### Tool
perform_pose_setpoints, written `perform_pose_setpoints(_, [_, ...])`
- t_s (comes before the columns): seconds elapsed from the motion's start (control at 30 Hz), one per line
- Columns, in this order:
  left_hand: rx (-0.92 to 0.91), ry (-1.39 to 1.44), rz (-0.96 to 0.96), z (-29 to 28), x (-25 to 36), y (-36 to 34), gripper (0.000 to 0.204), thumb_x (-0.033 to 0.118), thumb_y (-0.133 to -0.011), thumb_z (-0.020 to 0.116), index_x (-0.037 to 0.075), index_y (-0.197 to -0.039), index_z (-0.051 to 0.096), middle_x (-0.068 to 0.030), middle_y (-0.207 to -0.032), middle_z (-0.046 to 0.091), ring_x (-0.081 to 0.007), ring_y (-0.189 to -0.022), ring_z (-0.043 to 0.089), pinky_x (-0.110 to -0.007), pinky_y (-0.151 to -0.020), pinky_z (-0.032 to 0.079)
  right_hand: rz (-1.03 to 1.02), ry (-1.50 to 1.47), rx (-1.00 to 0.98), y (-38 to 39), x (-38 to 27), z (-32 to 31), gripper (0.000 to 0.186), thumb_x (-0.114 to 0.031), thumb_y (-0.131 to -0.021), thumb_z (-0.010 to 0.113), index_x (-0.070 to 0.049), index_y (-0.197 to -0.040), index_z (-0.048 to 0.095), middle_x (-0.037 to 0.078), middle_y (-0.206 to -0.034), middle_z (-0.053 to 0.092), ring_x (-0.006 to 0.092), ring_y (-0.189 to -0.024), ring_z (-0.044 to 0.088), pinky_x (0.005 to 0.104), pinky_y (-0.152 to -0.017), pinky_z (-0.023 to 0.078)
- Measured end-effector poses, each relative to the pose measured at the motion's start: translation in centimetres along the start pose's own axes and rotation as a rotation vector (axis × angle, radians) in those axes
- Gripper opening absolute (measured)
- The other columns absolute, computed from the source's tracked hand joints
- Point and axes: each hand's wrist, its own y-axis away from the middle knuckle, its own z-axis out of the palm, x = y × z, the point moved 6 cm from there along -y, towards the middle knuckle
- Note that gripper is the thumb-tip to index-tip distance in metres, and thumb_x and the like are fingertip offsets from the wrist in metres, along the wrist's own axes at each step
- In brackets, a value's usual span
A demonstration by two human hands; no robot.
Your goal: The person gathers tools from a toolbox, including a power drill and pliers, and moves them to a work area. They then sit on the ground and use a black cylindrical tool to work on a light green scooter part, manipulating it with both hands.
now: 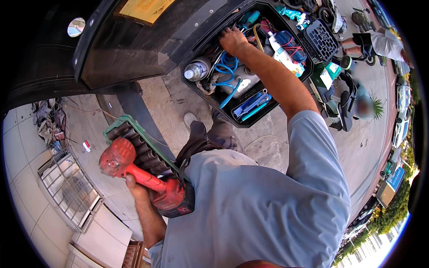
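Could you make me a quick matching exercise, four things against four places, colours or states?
Things:
1. red power tool
2. coiled hose
3. clear bottle
4. right hand

Descriptions:
A. blue
B. extended into the black box
C. held in the left hand
D. at the black box's left end in the picture

Pairs: 1-C, 2-A, 3-D, 4-B

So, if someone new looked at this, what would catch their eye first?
Probably the bright red power tool, left of the person's body, with the left hand against it. Next comes the crowded black toolbox at upper middle, with the right hand at its upper-left side and a blue coiled hose inside.
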Motion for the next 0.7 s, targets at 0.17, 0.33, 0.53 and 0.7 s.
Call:
perform_pose_setpoints(0.17, [0.122, 0.040, 0.020, -1.6, -0.5, 0.8, 0.096, 0.066, -0.076, 0.075, 0.007, -0.143, 0.041, -0.0102, -0.122, 0.059, -0.0282, -0.106, 0.063, -0.044, -0.092, 0.054, -0.118, 0.053, 0.224, 4.3, 0.7, -4.5, 0.015, -0.017, -0.086, 0.063, -0.012, -0.094, 0.074, 0.007, -0.104, 0.070, 0.0236, -0.108, 0.063, 0.0393, -0.096, 0.043])
perform_pose_setpoints(0.33, [0.079, 0.065, 0.017, -0.7, -0.2, -0.1, 0.095, 0.065, -0.077, 0.074, 0.007, -0.144, 0.040, -0.0122, -0.130, 0.058, -0.0299, -0.113, 0.062, -0.047, -0.098, 0.052, 0.305, -0.613, 0.420, 14.9, 5.4, -8.7, 0.020, -0.025, -0.095, 0.064, -0.005, -0.098, 0.063, 0.014, -0.100, 0.065, 0.0325, -0.099, 0.062, 0.0423, -0.084, 0.044])
perform_pose_setpoints(0.53, [-0.004, 0.045, -0.008, 0.6, 0.6, -0.7, 0.083, 0.064, -0.079, 0.074, 0.010, -0.136, 0.046, -0.0077, -0.114, 0.060, -0.0250, -0.100, 0.063, -0.043, -0.087, 0.054, 0.493, -1.767, 0.533, 20.6, 3.5, -9.7, 0.030, -0.027, -0.103, 0.057, 0.000, -0.111, 0.065, 0.003, -0.109, 0.066, 0.0128, -0.098, 0.053, 0.0291, -0.094, 0.040])
perform_pose_setpoints(0.7, [-0.065, 0.010, -0.038, 1.6, 1.2, -1.0, 0.074, 0.065, -0.080, 0.072, 0.012, -0.127, 0.050, -0.0041, -0.100, 0.058, -0.0213, -0.089, 0.062, -0.040, -0.078, 0.054, -0.102, -2.627, 0.376, 24.4, -9.0, -16.3, 0.046, -0.035, -0.075, 0.080, -0.002, -0.103, 0.064, 0.017, -0.127, 0.061, 0.0275, -0.120, 0.055, 0.0456, -0.115, 0.028])
